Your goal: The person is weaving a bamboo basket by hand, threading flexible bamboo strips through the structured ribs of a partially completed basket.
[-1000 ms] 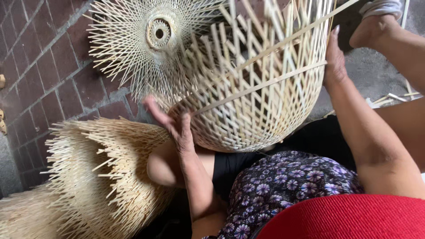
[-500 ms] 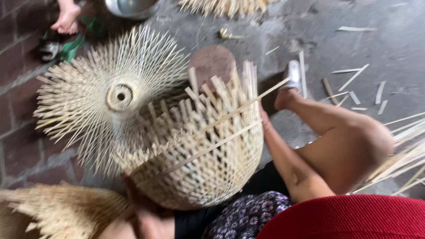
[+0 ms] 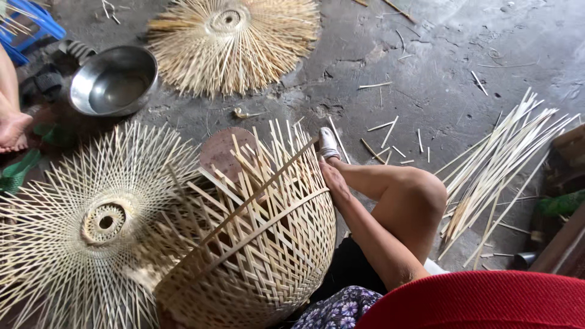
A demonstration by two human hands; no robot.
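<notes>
A rough grey concrete floor [image 3: 426, 55], cracked and stained, lay littered with short bamboo offcuts [image 3: 390, 131] in flat daylight. A steel bowl [image 3: 113, 80] sat near a blue plastic stool [image 3: 33, 21], and a bundle of long bamboo strips [image 3: 499, 164] lay fanned out nearby.

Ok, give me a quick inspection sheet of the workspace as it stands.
Surface: cracked grey concrete floor, bamboo offcuts strewn.
Job's things: half-woven dome-shaped bamboo basket, strip ends sticking up.
Clutter: round steel bowl; flat radial bamboo weave by it; second weave beside basket; bundle of long bamboo strips.
Grips: right hand on basket rim, grip unclear; left hand not in view.
Cables: nothing seen.
Surroundings: another person's bare foot, blue plastic stool, far left.
</notes>
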